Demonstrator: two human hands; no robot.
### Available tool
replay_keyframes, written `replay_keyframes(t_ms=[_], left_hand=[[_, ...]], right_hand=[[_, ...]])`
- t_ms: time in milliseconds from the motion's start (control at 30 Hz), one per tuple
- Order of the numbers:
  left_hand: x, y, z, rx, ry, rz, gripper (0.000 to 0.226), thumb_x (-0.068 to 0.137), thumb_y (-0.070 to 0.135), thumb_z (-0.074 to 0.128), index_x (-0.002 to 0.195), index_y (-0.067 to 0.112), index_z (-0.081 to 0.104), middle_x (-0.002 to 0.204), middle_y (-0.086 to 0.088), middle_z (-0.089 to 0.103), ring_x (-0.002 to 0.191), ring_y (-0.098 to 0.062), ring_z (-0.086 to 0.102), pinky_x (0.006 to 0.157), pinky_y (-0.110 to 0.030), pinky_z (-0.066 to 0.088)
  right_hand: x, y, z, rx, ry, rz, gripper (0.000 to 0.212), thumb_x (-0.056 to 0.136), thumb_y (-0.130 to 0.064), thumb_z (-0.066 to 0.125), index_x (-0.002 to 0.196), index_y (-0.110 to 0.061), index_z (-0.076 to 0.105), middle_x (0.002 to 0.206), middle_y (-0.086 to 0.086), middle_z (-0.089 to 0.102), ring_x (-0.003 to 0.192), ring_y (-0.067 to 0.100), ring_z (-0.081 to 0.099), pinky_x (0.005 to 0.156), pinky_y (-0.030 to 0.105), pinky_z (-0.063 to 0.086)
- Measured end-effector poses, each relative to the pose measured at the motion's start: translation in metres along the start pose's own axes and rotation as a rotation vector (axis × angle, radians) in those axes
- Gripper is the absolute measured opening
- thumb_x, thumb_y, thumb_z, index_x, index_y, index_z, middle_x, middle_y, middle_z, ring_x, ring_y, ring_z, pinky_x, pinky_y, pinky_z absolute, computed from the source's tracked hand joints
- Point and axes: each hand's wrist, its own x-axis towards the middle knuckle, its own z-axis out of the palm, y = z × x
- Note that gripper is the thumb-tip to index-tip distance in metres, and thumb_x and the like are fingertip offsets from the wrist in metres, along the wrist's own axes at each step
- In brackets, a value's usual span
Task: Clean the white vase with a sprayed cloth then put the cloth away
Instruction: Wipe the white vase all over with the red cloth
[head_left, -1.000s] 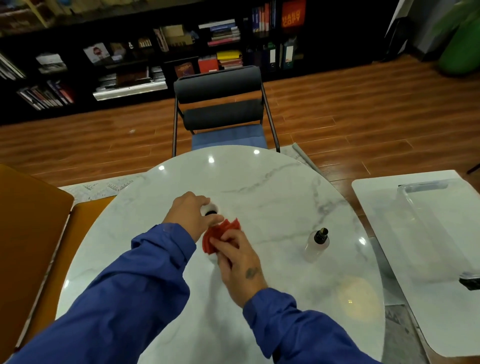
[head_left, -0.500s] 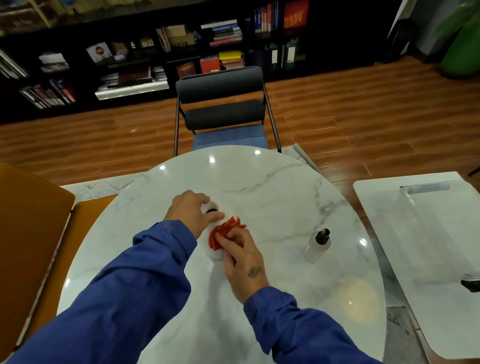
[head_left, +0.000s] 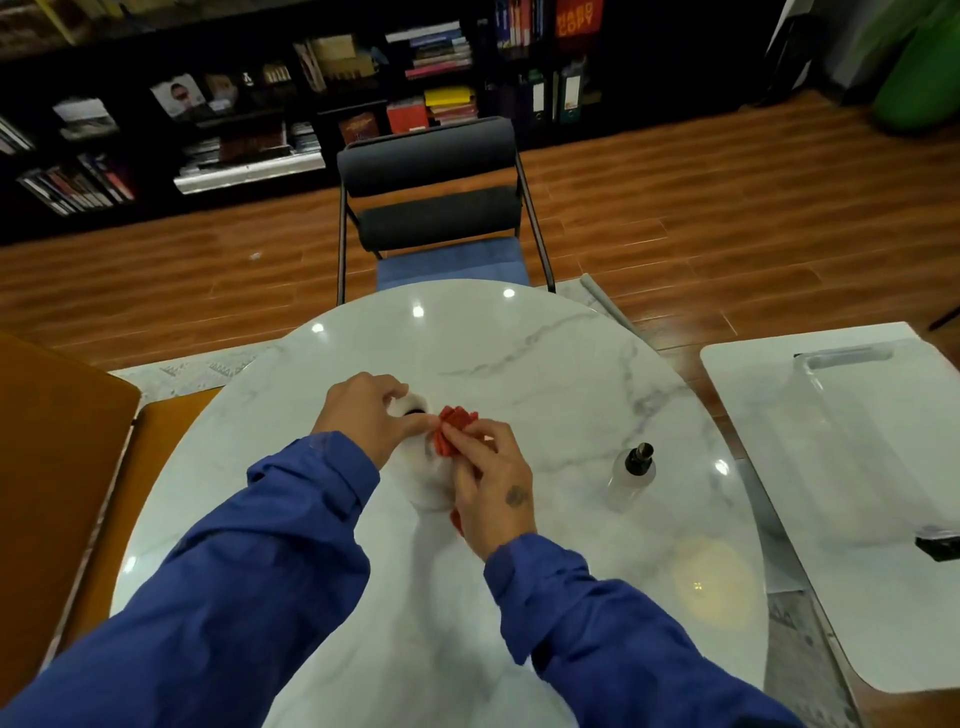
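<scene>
Round marble tabletop (head_left: 519, 358), task things near its middle. The white vase (head_left: 423, 486) stands upright there between our hands. We judge it hard, glazed, slick when damp and breakable, so best held at the neck with the base down on the tabletop. Our left hand (head_left: 363, 415) curls round the neck by the dark mouth. Our right hand (head_left: 491, 483) pinches the cloth (head_left: 456, 423) against the vase's upper side. The spray bottle (head_left: 631, 475) stands well apart to the right. The cloth is red, bunched, soft, light; any fold gives a hold. Both hands hide much of the vase, and white on marble blurs its outline.
</scene>
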Motion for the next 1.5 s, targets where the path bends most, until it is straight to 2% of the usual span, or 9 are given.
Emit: replay_keyframes(t_ms=[133, 367, 433, 600, 767, 867, 1133, 1367, 1500], left_hand=[[0.001, -0.001, 0.001, 0.000, 0.000, -0.010, 0.057, 0.071, 0.044, 0.076, 0.115, 0.011, 0.063, 0.115, -0.008, 0.062, 0.107, -0.026, 0.056, 0.087, -0.025, 0.037], [0.002, -0.003, 0.004, -0.010, 0.011, -0.005, 0.057, 0.071, 0.043, 0.076, 0.116, 0.011, 0.063, 0.116, -0.008, 0.061, 0.107, -0.025, 0.056, 0.086, -0.025, 0.038], [0.002, -0.004, 0.005, -0.008, 0.015, -0.004, 0.056, 0.072, 0.043, 0.076, 0.116, 0.011, 0.063, 0.118, -0.007, 0.061, 0.108, -0.025, 0.056, 0.086, -0.024, 0.037], [0.002, -0.002, 0.002, 0.017, 0.003, -0.006, 0.058, 0.073, 0.045, 0.075, 0.118, 0.012, 0.062, 0.120, -0.006, 0.061, 0.111, -0.025, 0.056, 0.093, -0.028, 0.040], [0.001, -0.002, 0.002, -0.021, 0.006, -0.007, 0.056, 0.072, 0.043, 0.076, 0.117, 0.012, 0.062, 0.118, -0.007, 0.060, 0.111, -0.024, 0.054, 0.094, -0.029, 0.040], [0.002, -0.002, 0.004, -0.016, 0.014, -0.009, 0.056, 0.072, 0.043, 0.076, 0.118, 0.013, 0.062, 0.117, -0.007, 0.060, 0.109, -0.025, 0.055, 0.092, -0.029, 0.041], [0.000, 0.000, 0.001, 0.025, 0.000, -0.003, 0.058, 0.074, 0.045, 0.074, 0.119, 0.012, 0.061, 0.120, -0.008, 0.060, 0.112, -0.026, 0.055, 0.094, -0.030, 0.040], [-0.001, 0.002, 0.000, 0.021, 0.000, 0.000, 0.058, 0.073, 0.043, 0.075, 0.119, 0.010, 0.061, 0.119, -0.009, 0.060, 0.110, -0.026, 0.055, 0.094, -0.031, 0.041], [-0.001, 0.001, -0.001, 0.055, -0.017, 0.006, 0.059, 0.074, 0.046, 0.073, 0.120, 0.012, 0.061, 0.119, -0.007, 0.061, 0.111, -0.025, 0.055, 0.093, -0.029, 0.040]], right_hand=[[0.023, -0.001, -0.002, -0.084, -0.029, 0.047, 0.039, 0.091, -0.003, 0.051, 0.118, -0.025, 0.069, 0.120, -0.007, 0.056, 0.114, 0.015, 0.054, 0.102, 0.031, 0.045], [-0.025, 0.009, -0.005, -0.186, -0.018, -0.143, 0.040, 0.090, -0.008, 0.052, 0.123, -0.026, 0.065, 0.128, -0.008, 0.055, 0.115, 0.011, 0.053, 0.102, 0.021, 0.043], [0.003, 0.002, -0.003, -0.132, 0.044, -0.042, 0.036, 0.091, -0.008, 0.052, 0.119, -0.025, 0.069, 0.119, -0.013, 0.061, 0.109, 0.008, 0.056, 0.101, 0.019, 0.043], [0.060, -0.008, -0.018, -0.045, -0.153, 0.355, 0.036, 0.094, -0.008, 0.047, 0.113, -0.026, 0.072, 0.111, -0.009, 0.069, 0.101, 0.008, 0.061, 0.085, 0.006, 0.042], [0.015, 0.016, -0.025, -0.094, -0.133, 0.555, 0.035, 0.094, -0.015, 0.051, 0.123, -0.031, 0.065, 0.115, -0.008, 0.066, 0.103, 0.012, 0.060, 0.091, 0.016, 0.044], [-0.025, 0.023, -0.014, 0.001, -0.110, 0.653, 0.038, 0.090, -0.016, 0.057, 0.122, -0.036, 0.064, 0.111, -0.002, 0.069, 0.100, 0.019, 0.066, 0.094, 0.034, 0.054], [0.033, 0.017, -0.017, -0.026, -0.030, 0.652, 0.032, 0.095, -0.013, 0.050, 0.118, -0.025, 0.069, 0.119, -0.004, 0.067, 0.109, 0.017, 0.061, 0.086, 0.012, 0.040], [-0.018, 0.023, -0.009, -0.026, -0.050, 0.638, 0.041, 0.089, -0.018, 0.059, 0.129, -0.029, 0.061, 0.123, -0.004, 0.067, 0.110, 0.017, 0.062, 0.101, 0.030, 0.047], [0.022, 0.026, -0.010, -0.063, -0.044, 0.644, 0.037, 0.090, -0.011, 0.054, 0.120, -0.027, 0.068, 0.117, -0.003, 0.068, 0.109, 0.020, 0.062, 0.097, 0.024, 0.047]])
